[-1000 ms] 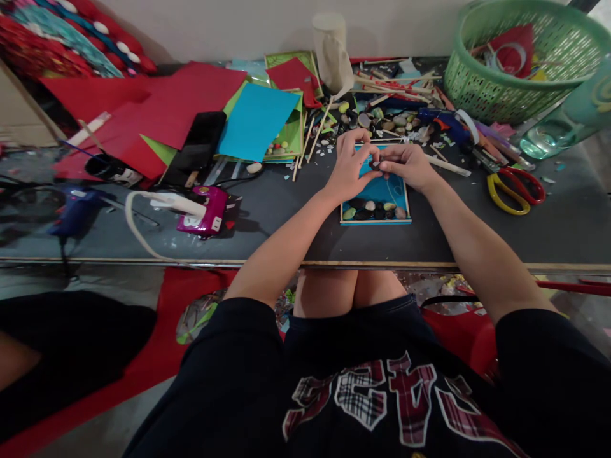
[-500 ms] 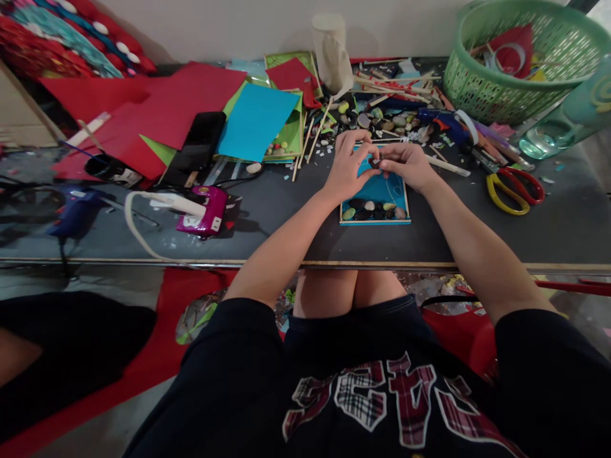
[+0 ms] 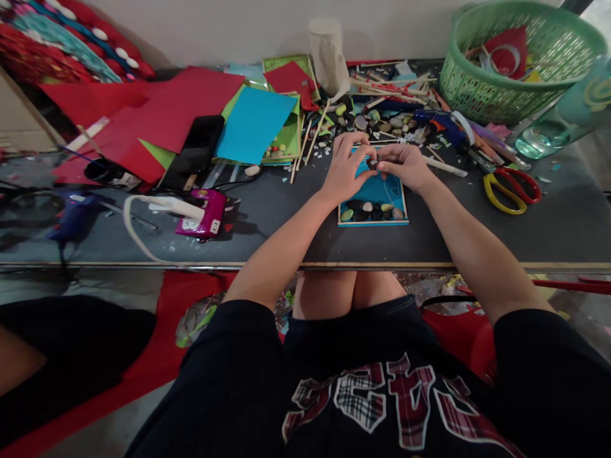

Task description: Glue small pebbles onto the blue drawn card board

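Observation:
A small blue panel (image 3: 377, 191) with thin wooden edging lies near the front of the table. Along its lower edge sits a row of pebbles (image 3: 371, 210), dark, green and pale. Over its upper part, my left hand (image 3: 348, 164) and my right hand (image 3: 403, 165) meet with fingers pinched around one small dark stone (image 3: 372, 163). The fingertips of both hands touch it, and they partly cover it. A pale line drawing shows on the panel's right side.
Loose pebbles and matchstick-like sticks (image 3: 382, 89) lie behind the panel. To the right are scissors (image 3: 512, 189), a green basket (image 3: 506, 89) and a glass (image 3: 539, 137). Leftward are a purple power socket (image 3: 210, 213), a phone (image 3: 200, 143), blue paper (image 3: 255, 124) and a glue gun (image 3: 74, 213). Someone's dark-clothed leg (image 3: 71, 350) is at lower left.
The whole view has shifted slightly. Both hands stay pinched on the dark stone above the panel, with only a tiny change in the fingers.

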A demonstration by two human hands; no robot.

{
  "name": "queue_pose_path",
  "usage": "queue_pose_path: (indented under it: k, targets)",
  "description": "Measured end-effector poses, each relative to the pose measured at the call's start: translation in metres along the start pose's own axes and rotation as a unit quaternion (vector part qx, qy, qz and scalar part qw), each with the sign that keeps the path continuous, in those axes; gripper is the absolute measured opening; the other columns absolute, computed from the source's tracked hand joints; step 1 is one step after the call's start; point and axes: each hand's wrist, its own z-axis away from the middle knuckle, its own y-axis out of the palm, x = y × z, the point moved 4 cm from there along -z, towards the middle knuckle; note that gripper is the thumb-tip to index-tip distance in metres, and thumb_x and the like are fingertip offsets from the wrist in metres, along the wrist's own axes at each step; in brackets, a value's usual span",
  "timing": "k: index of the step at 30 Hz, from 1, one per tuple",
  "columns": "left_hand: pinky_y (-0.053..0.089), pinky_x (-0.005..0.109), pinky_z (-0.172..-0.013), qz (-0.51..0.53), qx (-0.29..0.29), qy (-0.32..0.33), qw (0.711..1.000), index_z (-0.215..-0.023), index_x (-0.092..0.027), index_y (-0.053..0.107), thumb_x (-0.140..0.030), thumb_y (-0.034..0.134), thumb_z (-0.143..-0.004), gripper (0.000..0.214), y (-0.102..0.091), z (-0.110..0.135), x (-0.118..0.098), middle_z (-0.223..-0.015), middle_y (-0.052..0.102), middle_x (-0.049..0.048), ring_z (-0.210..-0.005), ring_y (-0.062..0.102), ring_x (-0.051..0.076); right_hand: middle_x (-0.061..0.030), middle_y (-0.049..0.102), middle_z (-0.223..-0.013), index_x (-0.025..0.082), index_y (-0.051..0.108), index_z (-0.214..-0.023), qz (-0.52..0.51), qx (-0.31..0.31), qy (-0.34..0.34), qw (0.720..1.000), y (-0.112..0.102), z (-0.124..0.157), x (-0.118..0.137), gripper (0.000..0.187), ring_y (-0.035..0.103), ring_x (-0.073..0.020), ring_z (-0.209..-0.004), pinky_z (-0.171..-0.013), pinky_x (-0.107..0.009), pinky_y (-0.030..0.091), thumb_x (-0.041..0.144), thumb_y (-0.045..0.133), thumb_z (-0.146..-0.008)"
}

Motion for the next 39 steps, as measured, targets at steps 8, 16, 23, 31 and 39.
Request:
queue_pose_path:
  k: [8, 16, 23, 31, 39]
  targets:
    - [0.048, 0.066, -0.113, 0.018, 0.023, 0.0, 1.0, -0.116, -0.03, 0.061, -0.07, 0.056, -0.099, 0.043, 0.004, 0.001, 0.002, -0.135, 0.057, 0.0156, -0.135, 0.053, 0.038, -0.0058, 0.073, -0.092, 0.024, 0.07, -0.095, -0.003, 0.026, 0.0, 1.0, 0.004, 0.001, 0.005, 0.056, 0.064, -0.0199, -0.079, -0.069, -0.036, 0.061, 0.063, 0.096, -0.064]
    - [0.049, 0.065, -0.112, 0.007, 0.016, 0.0, 1.0, -0.121, -0.03, 0.058, -0.072, 0.054, -0.099, 0.047, 0.001, 0.002, 0.001, -0.134, 0.057, 0.0163, -0.134, 0.055, 0.038, -0.0056, 0.076, -0.093, 0.023, 0.073, -0.097, -0.024, 0.017, -0.028, 0.999, 0.002, 0.0, 0.001, 0.054, 0.066, -0.0182, -0.076, -0.066, -0.035, 0.063, 0.062, 0.097, -0.067]
    - [0.048, 0.062, -0.115, -0.003, 0.01, 0.003, 1.0, -0.119, -0.029, 0.061, -0.079, 0.054, -0.095, 0.056, -0.003, 0.0, -0.001, -0.133, 0.06, 0.0156, -0.136, 0.056, 0.038, -0.0048, 0.077, -0.091, 0.02, 0.074, -0.099, -0.012, -0.003, -0.003, 1.0, -0.002, -0.004, -0.006, 0.053, 0.063, -0.0139, -0.068, -0.062, -0.029, 0.062, 0.058, 0.097, -0.069]
    - [0.047, 0.062, -0.117, -0.013, 0.017, -0.008, 1.0, -0.119, -0.029, 0.061, -0.075, 0.057, -0.095, 0.051, -0.003, 0.0, -0.002, -0.136, 0.06, 0.0157, -0.138, 0.055, 0.038, -0.0042, 0.076, -0.087, 0.02, 0.075, -0.096, -0.03, 0.0, -0.03, 0.999, 0.001, -0.003, 0.001, 0.058, 0.061, -0.0125, -0.065, -0.06, -0.028, 0.06, 0.064, 0.098, -0.065]
    - [0.049, 0.065, -0.114, -0.003, 0.036, -0.012, 0.999, -0.115, -0.028, 0.061, -0.069, 0.062, -0.097, 0.045, -0.002, 0.001, -0.003, -0.136, 0.057, 0.0166, -0.137, 0.053, 0.04, -0.0054, 0.076, -0.09, 0.021, 0.073, -0.095, -0.011, 0.018, -0.024, 0.999, 0.001, -0.002, -0.001, 0.056, 0.065, -0.0161, -0.073, -0.064, -0.031, 0.062, 0.063, 0.097, -0.067]
